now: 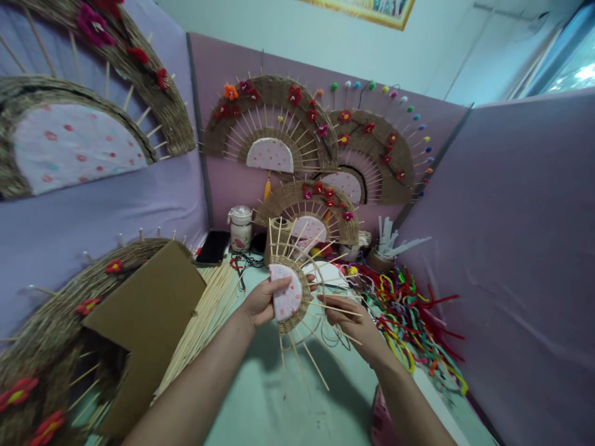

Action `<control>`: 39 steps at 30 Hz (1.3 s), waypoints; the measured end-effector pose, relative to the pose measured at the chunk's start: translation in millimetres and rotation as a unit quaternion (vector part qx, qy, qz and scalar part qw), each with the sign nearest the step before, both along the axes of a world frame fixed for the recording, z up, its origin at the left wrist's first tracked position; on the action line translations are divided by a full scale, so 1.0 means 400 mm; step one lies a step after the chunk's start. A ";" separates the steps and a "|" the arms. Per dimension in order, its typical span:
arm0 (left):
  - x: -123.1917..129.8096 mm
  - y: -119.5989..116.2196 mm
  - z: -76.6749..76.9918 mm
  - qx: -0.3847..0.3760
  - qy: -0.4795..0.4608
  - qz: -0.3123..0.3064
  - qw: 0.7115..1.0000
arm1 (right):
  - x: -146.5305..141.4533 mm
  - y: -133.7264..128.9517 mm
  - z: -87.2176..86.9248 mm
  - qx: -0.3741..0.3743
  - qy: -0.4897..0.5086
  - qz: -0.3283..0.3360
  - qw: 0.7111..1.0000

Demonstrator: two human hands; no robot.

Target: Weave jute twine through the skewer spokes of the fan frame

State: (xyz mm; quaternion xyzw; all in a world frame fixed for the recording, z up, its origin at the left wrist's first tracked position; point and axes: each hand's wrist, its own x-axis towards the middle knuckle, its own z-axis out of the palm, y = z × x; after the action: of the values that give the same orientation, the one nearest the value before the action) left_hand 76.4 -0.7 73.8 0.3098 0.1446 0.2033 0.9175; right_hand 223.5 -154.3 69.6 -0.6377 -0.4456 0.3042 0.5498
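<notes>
A small half-round fan with thin wooden sticks fanning outward is tilted in front of me, above the table. My left hand grips its pink-white spotted cloth centre, thumb on the front and fingertips showing behind the woven rim. Brown twine arcs across the sticks, outside the tight weave, and slack loops hang below. At the right-hand sticks, my right hand has its fingers pinched together where the twine passes. The exact pinch point is partly hidden by the sticks.
Loose sticks and a brown cardboard piece lie left. A lidded jar, a phone and a twine spool stand or lie behind. Colourful pipe cleaners heap right. Finished fans lean on purple partitions.
</notes>
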 end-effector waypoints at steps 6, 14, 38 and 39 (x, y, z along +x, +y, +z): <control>0.016 0.010 -0.032 -0.053 0.010 0.006 0.999 | 0.015 -0.004 0.000 0.008 0.010 0.002 1.000; 0.028 -0.010 -0.030 -0.073 -0.047 -0.024 0.996 | 0.006 -0.019 0.011 0.019 0.036 0.008 0.999; -0.019 0.050 0.013 0.002 0.091 0.085 0.992 | 0.092 -0.069 0.047 -0.007 -0.145 0.000 0.989; -0.021 0.052 0.016 0.004 0.092 0.089 0.992 | 0.092 -0.071 0.051 0.000 -0.166 -0.001 0.986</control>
State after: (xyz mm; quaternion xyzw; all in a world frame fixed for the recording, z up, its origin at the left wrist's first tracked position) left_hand 68.1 20.0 80.1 0.3167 0.2550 0.2553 0.8772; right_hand 260.1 -182.8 90.0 -0.6802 -0.5294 0.1938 0.4685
